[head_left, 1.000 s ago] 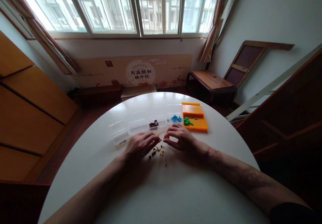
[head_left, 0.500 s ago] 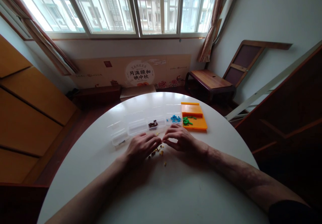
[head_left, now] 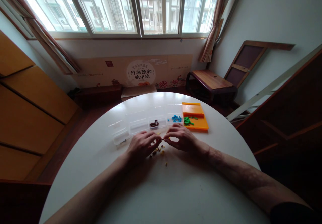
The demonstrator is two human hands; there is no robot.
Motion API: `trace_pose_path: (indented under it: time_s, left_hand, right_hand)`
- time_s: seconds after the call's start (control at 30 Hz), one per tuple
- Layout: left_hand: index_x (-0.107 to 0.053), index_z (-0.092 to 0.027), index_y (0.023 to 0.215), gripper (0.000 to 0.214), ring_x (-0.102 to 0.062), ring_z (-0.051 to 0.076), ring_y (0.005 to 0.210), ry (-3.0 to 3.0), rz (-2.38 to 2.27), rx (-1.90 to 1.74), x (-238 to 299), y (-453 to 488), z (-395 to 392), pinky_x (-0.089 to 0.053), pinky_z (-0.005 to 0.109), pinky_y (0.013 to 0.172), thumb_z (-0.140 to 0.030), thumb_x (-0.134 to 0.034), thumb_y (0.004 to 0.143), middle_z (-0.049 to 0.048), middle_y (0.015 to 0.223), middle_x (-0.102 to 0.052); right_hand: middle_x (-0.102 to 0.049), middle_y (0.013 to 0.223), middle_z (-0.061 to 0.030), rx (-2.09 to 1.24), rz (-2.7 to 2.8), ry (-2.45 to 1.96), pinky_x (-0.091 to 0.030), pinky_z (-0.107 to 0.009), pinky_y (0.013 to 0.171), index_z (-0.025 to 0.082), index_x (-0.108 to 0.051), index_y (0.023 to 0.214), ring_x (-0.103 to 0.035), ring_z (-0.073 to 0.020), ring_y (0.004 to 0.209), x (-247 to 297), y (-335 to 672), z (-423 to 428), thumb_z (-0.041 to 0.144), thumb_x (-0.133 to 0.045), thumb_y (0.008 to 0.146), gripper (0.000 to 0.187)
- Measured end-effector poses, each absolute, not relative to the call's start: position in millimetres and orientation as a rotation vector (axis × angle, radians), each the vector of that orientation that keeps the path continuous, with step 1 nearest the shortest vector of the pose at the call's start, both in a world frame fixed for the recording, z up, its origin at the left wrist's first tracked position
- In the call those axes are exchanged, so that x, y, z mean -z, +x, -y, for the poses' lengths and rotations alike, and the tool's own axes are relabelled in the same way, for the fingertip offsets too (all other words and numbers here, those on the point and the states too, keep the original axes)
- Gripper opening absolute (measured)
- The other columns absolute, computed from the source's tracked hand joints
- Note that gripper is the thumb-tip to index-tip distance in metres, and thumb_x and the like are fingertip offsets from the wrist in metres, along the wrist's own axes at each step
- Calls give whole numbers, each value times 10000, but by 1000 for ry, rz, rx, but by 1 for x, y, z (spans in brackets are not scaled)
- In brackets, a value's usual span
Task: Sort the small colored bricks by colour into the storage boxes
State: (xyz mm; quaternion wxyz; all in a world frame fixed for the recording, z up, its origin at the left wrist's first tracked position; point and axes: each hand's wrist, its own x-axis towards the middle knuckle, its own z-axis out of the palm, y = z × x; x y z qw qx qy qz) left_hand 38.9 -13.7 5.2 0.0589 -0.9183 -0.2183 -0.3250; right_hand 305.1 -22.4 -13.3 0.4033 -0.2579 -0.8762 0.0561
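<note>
Over the middle of the white table [head_left: 141, 187], my left hand [head_left: 143, 144] and my right hand [head_left: 182, 137] meet fingertip to fingertip. Each is closed in a pinch. Something tiny and dark seems to sit between the fingertips, too small to name. Just below them lies a loose scatter of small yellow and dark brown toy bricks [head_left: 158, 151], partly hidden by my left hand. One yellow brick [head_left: 166, 164] lies apart, nearer to me. Behind the hands, a clear plastic box holds dark brown bricks [head_left: 154, 124], and another holds blue bricks [head_left: 176, 118].
An open orange box [head_left: 203, 124] with green bricks [head_left: 187, 121] stands right of the clear boxes. More clear boxes [head_left: 121, 136] stand to the left. Beyond the table are a wooden stool [head_left: 212, 79], a printed panel [head_left: 173, 64] and a barred window [head_left: 110, 9].
Both hands stay pinched together with only slight finger movement. The whole view has shifted a little, so everything sits slightly further right.
</note>
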Motion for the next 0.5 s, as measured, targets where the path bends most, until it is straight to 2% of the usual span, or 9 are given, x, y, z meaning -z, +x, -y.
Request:
trace_pose_path:
  time_s: [0.23,0.5]
  left_hand:
    - [-746,-221,963,141,-691,117,654,-2726,772,1056,-6,36,12,-512,271,685,-248,-660,1071,1,882,-814]
    - [-787,-234,952,158,-634,118,604,-2511,1136,1089,-12,31,6,-502,304,749,-280,-680,1058,-18,877,-814]
  right_hand:
    - [-797,989,-25,-167,2180,-734,-524,-385,920,246,-713,996,-673,-210,900,15,302,24,190,-728,1001,58]
    - [-783,946,-27,-161,2230,-718,-511,-390,927,241,-685,957,-659,-213,880,11,301,24,169,-690,985,77]
